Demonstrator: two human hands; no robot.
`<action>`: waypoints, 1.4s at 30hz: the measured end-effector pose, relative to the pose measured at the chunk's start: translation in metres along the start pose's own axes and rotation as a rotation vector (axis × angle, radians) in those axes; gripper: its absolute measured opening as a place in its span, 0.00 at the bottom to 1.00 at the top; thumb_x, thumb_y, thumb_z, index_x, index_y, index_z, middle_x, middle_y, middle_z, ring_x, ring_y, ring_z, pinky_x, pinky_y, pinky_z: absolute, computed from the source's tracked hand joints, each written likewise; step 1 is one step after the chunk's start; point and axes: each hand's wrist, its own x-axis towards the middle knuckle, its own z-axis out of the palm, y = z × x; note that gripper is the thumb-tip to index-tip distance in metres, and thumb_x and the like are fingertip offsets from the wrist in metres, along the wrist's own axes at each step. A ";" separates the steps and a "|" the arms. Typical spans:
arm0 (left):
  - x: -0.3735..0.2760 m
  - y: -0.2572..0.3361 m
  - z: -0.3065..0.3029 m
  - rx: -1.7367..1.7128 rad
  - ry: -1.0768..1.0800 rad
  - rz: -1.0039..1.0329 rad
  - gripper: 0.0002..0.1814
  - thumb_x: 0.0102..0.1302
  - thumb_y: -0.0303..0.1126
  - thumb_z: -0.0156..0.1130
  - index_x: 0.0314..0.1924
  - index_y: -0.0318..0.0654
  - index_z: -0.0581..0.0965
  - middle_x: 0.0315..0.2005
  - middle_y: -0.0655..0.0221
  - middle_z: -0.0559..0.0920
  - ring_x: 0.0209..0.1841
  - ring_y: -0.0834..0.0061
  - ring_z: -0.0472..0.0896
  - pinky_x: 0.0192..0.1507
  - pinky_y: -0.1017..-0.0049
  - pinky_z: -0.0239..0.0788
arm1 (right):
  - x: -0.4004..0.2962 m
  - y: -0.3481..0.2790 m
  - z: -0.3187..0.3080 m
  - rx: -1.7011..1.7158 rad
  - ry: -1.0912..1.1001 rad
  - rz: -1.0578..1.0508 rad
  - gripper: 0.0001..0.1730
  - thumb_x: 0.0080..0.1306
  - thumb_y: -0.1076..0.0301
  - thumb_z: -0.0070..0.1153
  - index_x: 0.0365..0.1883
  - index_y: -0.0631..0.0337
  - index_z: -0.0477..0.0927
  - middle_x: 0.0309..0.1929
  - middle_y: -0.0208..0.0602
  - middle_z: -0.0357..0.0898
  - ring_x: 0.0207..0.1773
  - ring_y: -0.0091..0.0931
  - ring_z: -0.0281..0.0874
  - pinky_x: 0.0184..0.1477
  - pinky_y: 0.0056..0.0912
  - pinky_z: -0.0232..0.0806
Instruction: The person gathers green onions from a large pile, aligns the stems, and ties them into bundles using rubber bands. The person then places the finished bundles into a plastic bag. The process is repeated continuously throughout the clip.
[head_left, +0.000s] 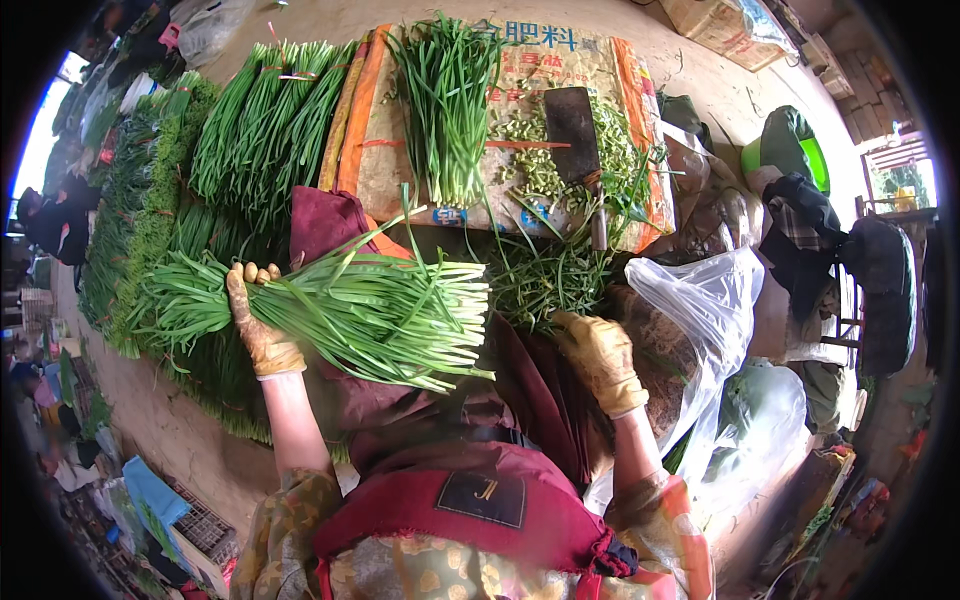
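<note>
My left hand (259, 322), in a soiled yellowish glove, grips a loose bunch of garlic chives (375, 307) above my lap, its pale cut ends pointing right. Low at the right, my right hand (600, 360), gloved alike, is beside a heap of leafy trimmings (555, 277); its fingertips are hard to make out. Ahead, on a board covered with a printed woven sack (382, 165), lies another chive bunch (450, 112). To its right a dark cleaver (571, 135) rests among chopped stem ends (532, 165). A red tie strip (529, 144) runs across the sack.
Tied chive bundles (277, 127) are stacked left of the board, with a long row of greens (142, 217) farther left. At right are a clear plastic bag (705, 300), a bright green tub (814, 161) and a chair with dark clothing (881, 292). Cardboard boxes (720, 34) stand at the back right.
</note>
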 end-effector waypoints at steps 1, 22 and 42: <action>0.001 0.000 -0.001 -0.003 -0.021 -0.004 0.09 0.73 0.38 0.60 0.42 0.41 0.75 0.32 0.75 0.74 0.35 0.76 0.72 0.51 0.69 0.74 | 0.006 -0.021 -0.012 0.380 0.110 -0.062 0.13 0.68 0.59 0.56 0.36 0.60 0.85 0.30 0.38 0.84 0.35 0.35 0.83 0.38 0.43 0.71; -0.007 -0.001 0.013 0.013 -0.121 -0.001 0.11 0.72 0.40 0.61 0.39 0.42 0.72 0.34 0.74 0.72 0.37 0.76 0.73 0.62 0.63 0.69 | 0.037 -0.124 0.048 0.092 0.133 -0.149 0.13 0.57 0.60 0.64 0.30 0.61 0.78 0.30 0.43 0.78 0.35 0.42 0.78 0.37 0.47 0.69; -0.009 -0.001 0.011 0.031 -0.107 0.013 0.09 0.73 0.38 0.60 0.41 0.43 0.73 0.34 0.77 0.70 0.37 0.78 0.72 0.62 0.66 0.68 | 0.033 -0.110 0.041 1.734 -0.124 0.241 0.08 0.65 0.77 0.64 0.42 0.59 0.81 0.35 0.22 0.80 0.35 0.14 0.73 0.40 0.19 0.70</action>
